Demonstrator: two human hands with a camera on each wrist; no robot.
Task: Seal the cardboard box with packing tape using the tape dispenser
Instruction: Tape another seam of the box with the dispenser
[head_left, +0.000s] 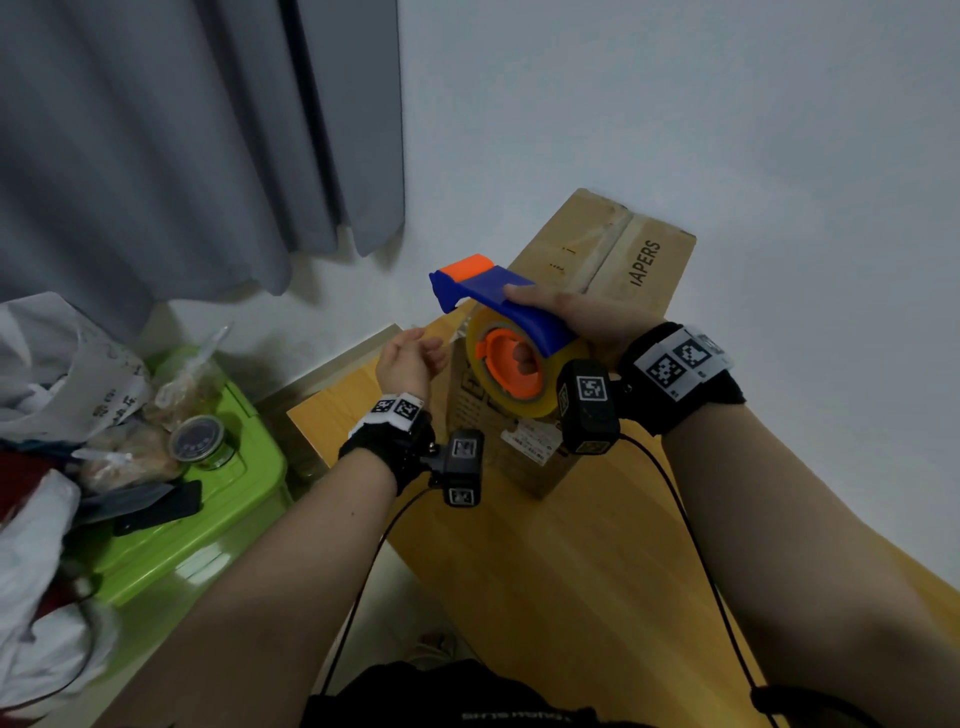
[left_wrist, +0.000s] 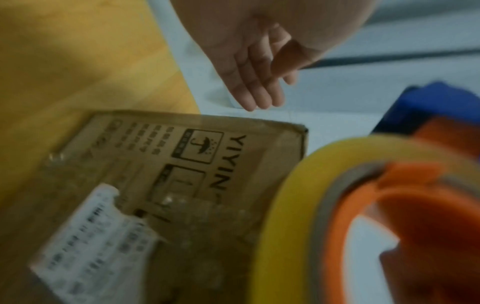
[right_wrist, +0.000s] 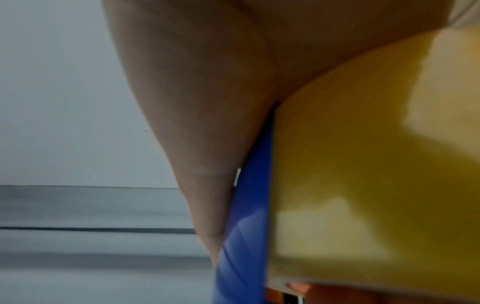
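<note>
A cardboard box (head_left: 613, 260) stands on the wooden table (head_left: 597, 561) against the wall, an old tape strip along its top seam. My right hand (head_left: 582, 317) grips a blue and orange tape dispenser (head_left: 498, 301) with a yellowish tape roll (head_left: 511, 364), held in the air above the box's near left corner. In the right wrist view the thumb lies along the blue frame (right_wrist: 246, 226) beside the roll (right_wrist: 363, 164). My left hand (head_left: 410, 353) hovers left of the dispenser, fingers relaxed and empty (left_wrist: 249, 67). The box side (left_wrist: 182, 185) carries print and a white label (left_wrist: 98, 232).
A green plastic bin (head_left: 208, 509) stands left of the table, piled with bags, a tin (head_left: 200, 441) and a dark item. Grey curtains (head_left: 182, 145) hang at the upper left. White wall lies behind the box. Camera cables run down from both wrists.
</note>
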